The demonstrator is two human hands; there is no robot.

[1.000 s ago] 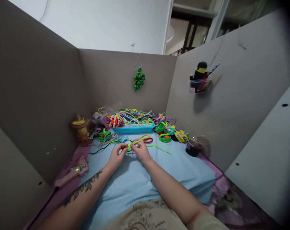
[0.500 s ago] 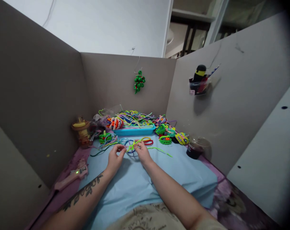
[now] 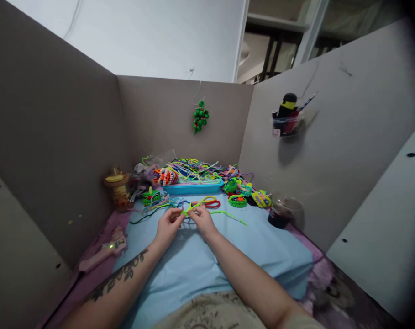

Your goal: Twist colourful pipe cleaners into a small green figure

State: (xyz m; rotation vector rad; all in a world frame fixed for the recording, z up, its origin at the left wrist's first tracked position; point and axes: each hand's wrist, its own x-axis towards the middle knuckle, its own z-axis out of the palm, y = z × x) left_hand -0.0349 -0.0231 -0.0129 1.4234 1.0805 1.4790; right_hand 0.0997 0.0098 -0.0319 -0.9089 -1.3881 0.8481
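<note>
My left hand (image 3: 169,225) and my right hand (image 3: 202,218) meet over a light blue cloth (image 3: 207,256), fingers pinched on a lime-green pipe cleaner (image 3: 190,209) held between them. Its free end (image 3: 231,214) trails to the right across the cloth. Just beyond my fingers lie red and yellow pipe-cleaner loops (image 3: 210,201) and blue ones (image 3: 178,202).
A blue tray (image 3: 192,187) heaped with coloured pipe cleaners stands at the back, with coiled pieces (image 3: 248,194) to its right. A dark cup with a clear lid (image 3: 280,212) stands at right, a pink glue gun (image 3: 102,251) at left. Cardboard walls (image 3: 56,137) close in on three sides.
Both hands have drawn slightly closer together on the green pipe cleaner, working it between the fingers. The view has shifted a little; nothing else has moved.
</note>
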